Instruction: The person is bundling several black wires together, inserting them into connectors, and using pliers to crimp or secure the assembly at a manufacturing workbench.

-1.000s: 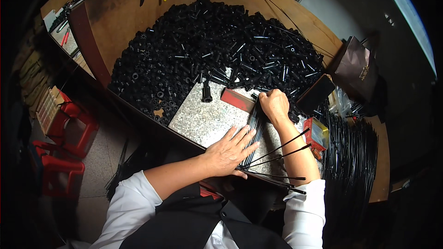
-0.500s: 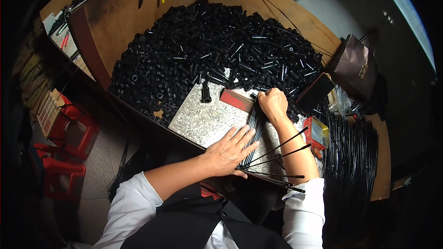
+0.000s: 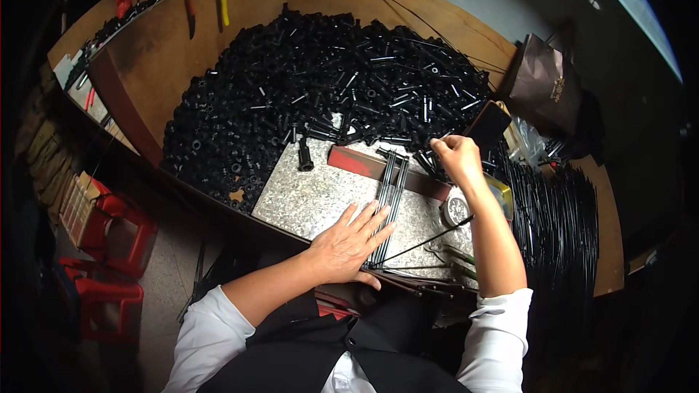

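Pressed flat, the left hand lies over thin black rods, fingers extended rather than clamped; at the far right, the right hand has its fingertips drawn together, though I can't tell whether they pinch anything. The rods lie on the speckled slab, across the red-and-brown bar, far ends near the heap of black tubular fittings. Should that palm slip, I'd expect them to roll apart. A careless forearm swing leftward could knock the round dial.
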`<act>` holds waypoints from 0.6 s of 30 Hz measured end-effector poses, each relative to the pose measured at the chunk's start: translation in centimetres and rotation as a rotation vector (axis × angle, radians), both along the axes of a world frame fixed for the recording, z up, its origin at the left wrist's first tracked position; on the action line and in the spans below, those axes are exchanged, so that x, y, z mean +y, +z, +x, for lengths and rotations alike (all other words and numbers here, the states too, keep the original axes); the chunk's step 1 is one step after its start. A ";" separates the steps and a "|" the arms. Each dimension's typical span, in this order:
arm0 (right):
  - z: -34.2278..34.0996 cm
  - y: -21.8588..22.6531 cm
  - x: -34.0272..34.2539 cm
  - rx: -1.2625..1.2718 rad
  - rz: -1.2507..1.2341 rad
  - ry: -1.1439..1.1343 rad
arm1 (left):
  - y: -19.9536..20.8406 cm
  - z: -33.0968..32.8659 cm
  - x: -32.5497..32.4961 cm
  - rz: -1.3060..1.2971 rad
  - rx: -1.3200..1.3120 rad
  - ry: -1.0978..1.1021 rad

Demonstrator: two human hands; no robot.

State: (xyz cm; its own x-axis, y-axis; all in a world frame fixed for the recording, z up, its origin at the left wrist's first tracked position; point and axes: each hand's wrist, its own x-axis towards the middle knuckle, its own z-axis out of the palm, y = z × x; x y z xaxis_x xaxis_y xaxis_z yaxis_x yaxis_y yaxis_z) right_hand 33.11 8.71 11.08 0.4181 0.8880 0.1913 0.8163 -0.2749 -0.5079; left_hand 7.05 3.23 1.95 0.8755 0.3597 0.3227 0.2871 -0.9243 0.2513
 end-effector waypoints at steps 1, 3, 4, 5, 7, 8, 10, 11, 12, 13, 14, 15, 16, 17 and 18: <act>1.2 0.2 -0.6 -0.002 0.017 -0.009 | 0.2 -0.1 0.0 0.043 0.026 -0.012; 3.1 0.9 -2.1 0.015 0.015 -0.042 | 0.4 0.2 0.2 0.091 0.075 -0.027; 4.1 1.0 -2.7 0.015 0.017 -0.048 | 0.3 0.3 0.2 0.098 0.082 -0.041; 5.4 0.9 -3.3 0.005 0.020 -0.065 | 0.2 0.5 0.2 0.115 0.081 -0.049; 7.5 0.8 -4.5 0.001 0.004 -0.098 | 0.5 0.6 0.2 0.117 0.104 -0.063; 8.1 0.8 -5.0 -0.058 0.001 -0.096 | 0.5 0.7 0.1 0.123 0.113 -0.073; 8.9 1.2 -6.4 -0.119 -0.085 -0.100 | 0.3 0.9 0.0 0.073 0.096 -0.052; 8.9 1.5 -7.1 -0.122 -0.123 -0.104 | 0.2 1.0 0.0 0.078 0.105 -0.061; 9.4 1.1 -7.6 -0.112 -0.120 -0.111 | 0.1 1.0 0.0 0.093 0.104 -0.054; 10.1 0.6 -8.1 -0.205 -0.162 -0.080 | 0.1 1.1 0.0 0.108 0.103 -0.046; 10.6 0.2 -8.5 -0.298 -0.204 -0.048 | 0.1 1.2 -0.1 0.111 0.112 -0.053; 10.9 0.0 -8.8 -0.349 -0.263 -0.041 | 0.2 1.3 -0.2 0.090 0.087 -0.045; 11.4 -0.5 -8.9 -0.340 -0.262 -0.046 | 0.2 1.3 -0.3 0.068 0.063 -0.035; 12.2 -1.2 -9.1 -0.431 -0.295 -0.053 | 0.3 1.2 -0.3 0.061 0.056 -0.042; 13.0 -1.9 -9.3 -0.522 -0.329 -0.058 | 0.3 1.2 -0.2 0.063 0.063 -0.050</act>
